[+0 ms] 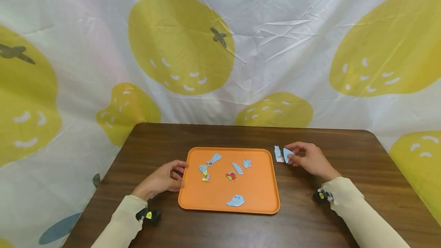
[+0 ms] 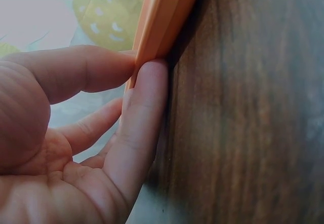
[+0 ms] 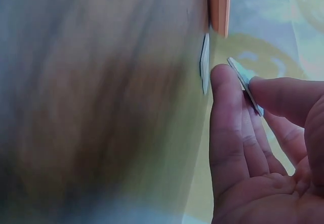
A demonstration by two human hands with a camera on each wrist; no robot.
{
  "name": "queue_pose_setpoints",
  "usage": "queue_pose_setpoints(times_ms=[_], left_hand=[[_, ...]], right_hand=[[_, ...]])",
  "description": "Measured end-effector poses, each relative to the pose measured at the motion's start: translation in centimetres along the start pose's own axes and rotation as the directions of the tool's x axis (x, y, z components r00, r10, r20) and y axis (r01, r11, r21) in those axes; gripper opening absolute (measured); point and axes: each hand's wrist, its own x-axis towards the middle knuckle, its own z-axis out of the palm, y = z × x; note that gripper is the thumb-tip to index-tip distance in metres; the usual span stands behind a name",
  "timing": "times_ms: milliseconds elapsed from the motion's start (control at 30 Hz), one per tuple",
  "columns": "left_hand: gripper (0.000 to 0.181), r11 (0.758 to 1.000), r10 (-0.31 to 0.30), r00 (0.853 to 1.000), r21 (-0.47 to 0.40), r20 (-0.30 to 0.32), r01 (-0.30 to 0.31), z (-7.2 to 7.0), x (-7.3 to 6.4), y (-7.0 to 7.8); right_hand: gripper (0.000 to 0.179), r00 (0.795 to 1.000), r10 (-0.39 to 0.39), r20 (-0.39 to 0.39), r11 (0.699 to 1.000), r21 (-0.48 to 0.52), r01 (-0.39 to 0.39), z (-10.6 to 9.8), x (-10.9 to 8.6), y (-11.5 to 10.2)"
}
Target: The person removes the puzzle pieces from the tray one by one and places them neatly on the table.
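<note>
Holding the left rim of a rectangular orange plastic tray point(image 1: 256, 192), lower centre of the frame, in left hand point(image 1: 162, 179); pinching a flat pale-blue wedge-shaped piece point(image 1: 287, 155) in right hand point(image 1: 311, 160), right of centre, just beside a narrow pale-blue strip point(image 1: 278, 154). Could drop the wedge through a slack pinch, or scatter flat, mostly pale-blue loose pieces point(image 1: 237, 168) by tugging the tray; cannot quite judge firmness here.
</note>
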Motion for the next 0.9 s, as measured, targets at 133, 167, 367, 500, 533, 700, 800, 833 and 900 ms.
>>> queue_pose_setpoints(times_ms=[133, 167, 367, 500, 533, 700, 800, 833, 900], left_hand=[[0.068, 1.000, -0.010, 1.000, -0.004, -0.002, 0.010, 0.0, -0.1, -0.2], [0.068, 1.000, -0.011, 1.000, -0.005, -0.002, 0.011, 0.0, -0.1, -0.2], [0.067, 1.000, -0.015, 1.000, -0.004, -0.003, 0.015, 0.0, -0.2, -0.3], [0.067, 1.000, -0.009, 1.000, -0.004, -0.002, 0.009, 0.1, -0.2, -0.1], [0.067, 1.000, -0.007, 1.000, -0.005, -0.003, 0.007, 0.1, -0.2, -0.1], [0.068, 1.000, -0.006, 1.000, -0.004, 0.000, 0.006, 0.1, -0.2, 0.1], [0.067, 1.000, -0.009, 1.000, 0.000, 0.001, 0.009, 0.1, -0.2, 0.1], [0.067, 1.000, -0.010, 1.000, 0.000, 0.001, 0.010, 0.1, -0.2, 0.1], [0.067, 1.000, -0.008, 1.000, 0.003, 0.001, 0.008, 0.1, -0.2, 0.2]], right_hand=[[0.038, 0.999, 0.050, 0.012, 0.999, 0.019, -0.050, -0.6, 0.4, 0.6], [0.038, 0.998, 0.060, 0.014, 0.998, 0.023, -0.060, -0.7, 0.5, 0.7], [0.039, 0.995, 0.095, 0.032, 0.995, 0.027, -0.096, -0.9, 0.7, 1.0], [0.035, 0.996, 0.087, 0.028, 0.993, -0.088, -0.084, -1.2, 0.7, 1.3], [0.034, 0.996, 0.084, 0.025, 0.989, -0.125, -0.081, -1.2, 0.7, 1.4], [0.029, 0.996, 0.090, 0.001, 0.963, -0.254, -0.086, -1.5, 0.7, 1.6], [0.029, 0.995, 0.096, -0.008, 0.951, -0.294, -0.095, -1.6, 0.8, 1.6], [0.029, 0.995, 0.098, -0.011, 0.948, -0.303, -0.097, -1.6, 0.8, 1.5], [0.028, 0.995, 0.100, -0.020, 0.940, -0.327, -0.101, -1.6, 0.8, 1.3]])
